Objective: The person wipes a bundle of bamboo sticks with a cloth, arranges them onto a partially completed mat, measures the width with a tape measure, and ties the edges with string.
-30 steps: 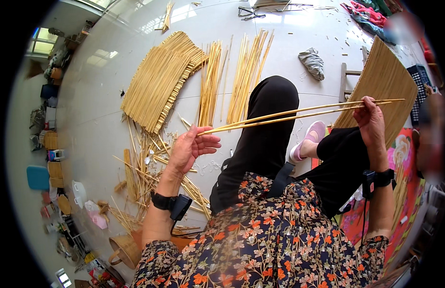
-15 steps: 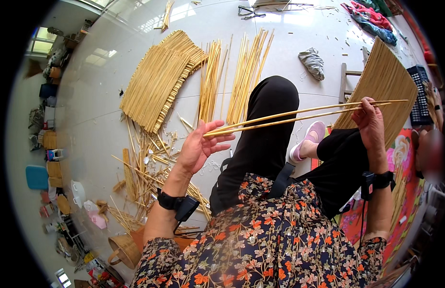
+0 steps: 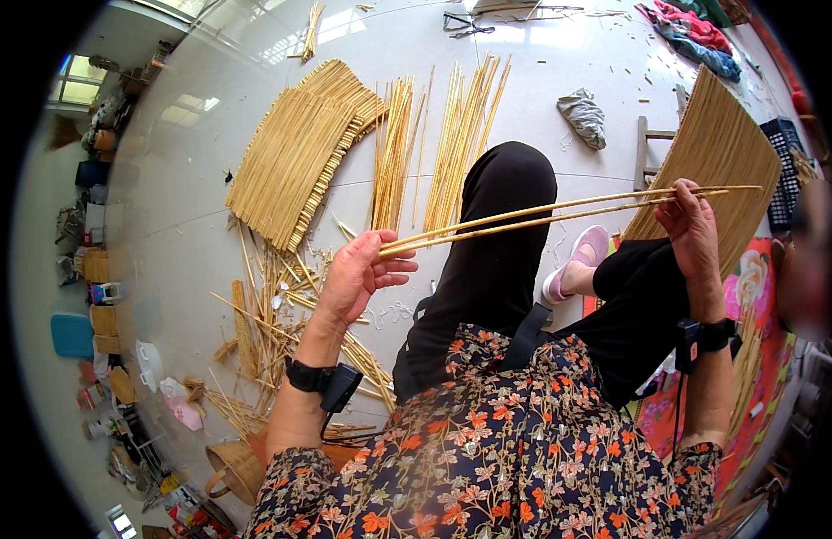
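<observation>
Two thin straw-coloured stalks stretch across my lap from hand to hand, close together at the left and slightly apart toward the right. My left hand has its fingers curled at their left ends, with the thumb along them. Near their right ends, my right hand pinches both stalks between thumb and fingers, and the tips stick out past it. Beyond the right hand leans a woven stalk panel. Several loose stalks lie in two rows on the floor ahead of my knee.
A larger stitched stalk mat lies at the left, with scattered stalk offcuts below it. A grey cloth bundle and a wooden frame are ahead to the right. A basket stands by my left elbow.
My left hand has drawn slightly left along the stalk ends, and its spread fingers have curled in. The right hand stays nearly still, holding the stalks.
</observation>
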